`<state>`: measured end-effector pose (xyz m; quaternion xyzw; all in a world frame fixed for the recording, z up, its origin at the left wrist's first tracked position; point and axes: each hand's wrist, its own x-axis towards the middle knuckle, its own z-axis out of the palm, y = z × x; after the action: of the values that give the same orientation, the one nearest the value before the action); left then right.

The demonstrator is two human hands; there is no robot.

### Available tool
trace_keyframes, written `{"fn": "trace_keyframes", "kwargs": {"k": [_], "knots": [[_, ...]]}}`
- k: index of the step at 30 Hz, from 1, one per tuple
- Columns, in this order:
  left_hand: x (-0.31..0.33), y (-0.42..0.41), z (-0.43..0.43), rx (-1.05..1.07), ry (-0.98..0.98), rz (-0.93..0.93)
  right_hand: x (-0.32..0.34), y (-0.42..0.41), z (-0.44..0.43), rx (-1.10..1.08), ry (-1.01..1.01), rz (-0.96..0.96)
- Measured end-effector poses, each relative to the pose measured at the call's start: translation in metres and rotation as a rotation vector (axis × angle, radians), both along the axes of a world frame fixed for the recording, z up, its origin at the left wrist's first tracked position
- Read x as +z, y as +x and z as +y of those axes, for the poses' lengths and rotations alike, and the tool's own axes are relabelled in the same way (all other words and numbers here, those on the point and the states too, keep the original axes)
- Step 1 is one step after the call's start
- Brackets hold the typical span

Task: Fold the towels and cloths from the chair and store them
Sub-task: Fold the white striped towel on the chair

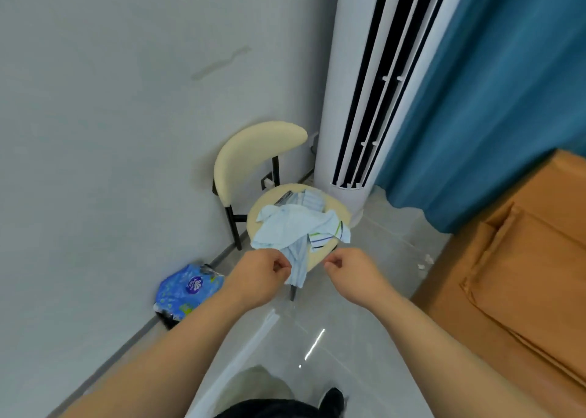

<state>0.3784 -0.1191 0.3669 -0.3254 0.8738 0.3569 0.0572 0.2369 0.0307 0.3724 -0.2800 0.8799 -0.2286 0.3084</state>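
Observation:
A cream chair [253,151] with black legs stands against the grey wall. On its round seat lies a heap of cloths: a pale blue towel [285,227] on top, a white cloth with coloured stripes [329,237] to the right, a striped one [309,199] behind. A blue-striped cloth [297,267] hangs over the seat's front edge. My left hand [258,275] pinches that hanging cloth at its upper left side. My right hand [350,267] hovers curled just right of it at the seat's front edge; whether it holds anything is unclear.
A tall white air conditioner [358,100] stands right behind the chair, beside a blue curtain [491,100]. An orange-brown cabinet [523,259] fills the right side. A blue printed plastic bag [185,291] lies on the floor by the wall, left of the chair. The floor is glossy grey tile.

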Motion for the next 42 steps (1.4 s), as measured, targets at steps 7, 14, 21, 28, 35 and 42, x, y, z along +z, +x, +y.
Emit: {"fn": "trace_keyframes", "kwargs": {"k": [7, 14, 21, 28, 35, 42], "knots": [[-0.010, -0.110, -0.016, 0.138, 0.017, -0.028, 0.004, -0.142, -0.035, 0.152, 0.001, 0.005], [-0.040, -0.227, -0.069, 0.267, 0.067, -0.068, -0.005, -0.279, -0.084, 0.293, 0.082, 0.065], [-0.025, -0.326, -0.099, 0.362, 0.089, -0.031, -0.021, -0.379, -0.130, 0.442, 0.123, 0.015], [-0.045, -0.384, -0.086, 0.664, 0.041, -0.077, -0.064, -0.463, -0.184, 0.798, 0.146, -0.013], [-0.058, -0.422, 0.002, 1.067, 0.153, -0.103, -0.076, -0.520, -0.187, 1.095, 0.227, 0.000], [-0.094, -0.447, 0.043, 1.156, 0.213, -0.132, -0.095, -0.525, -0.178, 1.194, 0.263, -0.022]]}}
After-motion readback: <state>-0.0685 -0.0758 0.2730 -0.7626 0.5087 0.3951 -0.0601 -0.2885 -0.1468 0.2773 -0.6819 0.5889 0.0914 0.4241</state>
